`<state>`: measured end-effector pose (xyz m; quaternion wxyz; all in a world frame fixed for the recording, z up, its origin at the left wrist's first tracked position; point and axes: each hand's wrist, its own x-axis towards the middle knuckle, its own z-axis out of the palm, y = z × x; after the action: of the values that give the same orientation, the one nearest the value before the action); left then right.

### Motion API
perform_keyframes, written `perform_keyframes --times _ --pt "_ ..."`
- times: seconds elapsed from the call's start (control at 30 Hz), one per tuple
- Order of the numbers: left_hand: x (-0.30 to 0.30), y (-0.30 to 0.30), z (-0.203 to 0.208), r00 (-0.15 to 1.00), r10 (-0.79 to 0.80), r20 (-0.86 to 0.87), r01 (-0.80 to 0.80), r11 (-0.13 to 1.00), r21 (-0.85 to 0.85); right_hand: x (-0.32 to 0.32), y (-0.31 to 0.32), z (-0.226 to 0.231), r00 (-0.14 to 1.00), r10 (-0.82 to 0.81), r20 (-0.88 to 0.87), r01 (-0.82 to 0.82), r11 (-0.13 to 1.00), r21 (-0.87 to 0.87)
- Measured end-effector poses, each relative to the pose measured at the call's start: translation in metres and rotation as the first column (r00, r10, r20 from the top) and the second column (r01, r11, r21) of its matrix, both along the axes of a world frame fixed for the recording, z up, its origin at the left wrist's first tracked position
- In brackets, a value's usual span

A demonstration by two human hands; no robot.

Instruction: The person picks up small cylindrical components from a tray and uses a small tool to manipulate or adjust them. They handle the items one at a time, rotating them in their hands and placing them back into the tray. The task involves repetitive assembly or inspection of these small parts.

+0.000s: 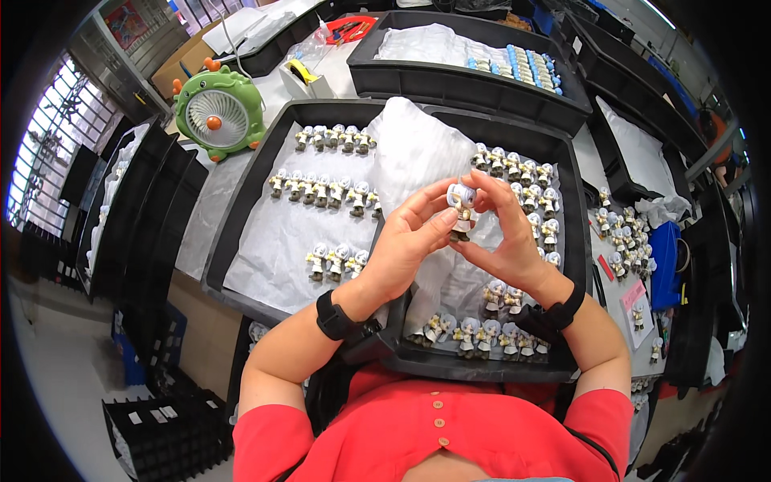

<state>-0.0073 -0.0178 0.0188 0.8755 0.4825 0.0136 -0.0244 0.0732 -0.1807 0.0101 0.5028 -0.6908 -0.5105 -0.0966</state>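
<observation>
A small figurine [462, 210] with pale silver hair, light clothes and dark boots is held upright between both hands, above the two black trays. My left hand [408, 245] pinches it from the left with thumb and fingers. From the right, my right hand [518, 245] curves round it, fingertips at its head and thumb near its base. Similar figurines stand in rows on white sheeting in the left tray [213, 269]. More rows of them fill the right tray [572, 185], partly hidden behind my right hand. A crumpled white sheet [414, 149] lies across the trays' shared edge.
Beyond the trays stands another black tray [450, 87] with blue-and-white figurines. At far left are a green fan [215, 116] and a tape dispenser [309, 80]. Loose figurines [630, 237] cluster on the right beside a blue bin [665, 265]. Black crates [169, 438] sit lower left.
</observation>
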Motion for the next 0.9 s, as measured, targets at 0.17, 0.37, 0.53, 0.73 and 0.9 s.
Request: perform_keyframes --times 0.17,0.37,0.53,0.73,0.9 --pt "0.0025 -0.0051 -0.0054 0.994 0.037 0.101 -0.05 0.991 0.125 -0.0016 -0.0003 -0.0021 1.0 -0.01 -0.004 0.01 1.0 0.018" --pt "0.0025 -0.004 -0.0047 0.996 0.012 0.091 -0.015 0.999 0.039 -0.0022 -0.0002 -0.0024 1.0 -0.018 0.005 0.018 1.0 -0.01" --pt "0.0028 0.0005 -0.0029 0.995 -0.064 0.072 0.075 0.984 -0.161 -0.0013 -0.003 0.0005 0.998 -0.041 -0.044 0.04 0.999 -0.036" --pt "0.0039 0.0015 -0.0021 0.991 -0.095 0.09 0.112 0.974 -0.197 -0.0015 -0.004 0.0017 0.998 -0.065 -0.023 0.064 0.997 -0.051" --pt "0.0056 0.0015 -0.0041 0.99 -0.112 0.09 0.129 0.966 -0.224 -0.0016 -0.0043 0.0024 0.997 -0.068 -0.03 0.067 0.997 -0.036"
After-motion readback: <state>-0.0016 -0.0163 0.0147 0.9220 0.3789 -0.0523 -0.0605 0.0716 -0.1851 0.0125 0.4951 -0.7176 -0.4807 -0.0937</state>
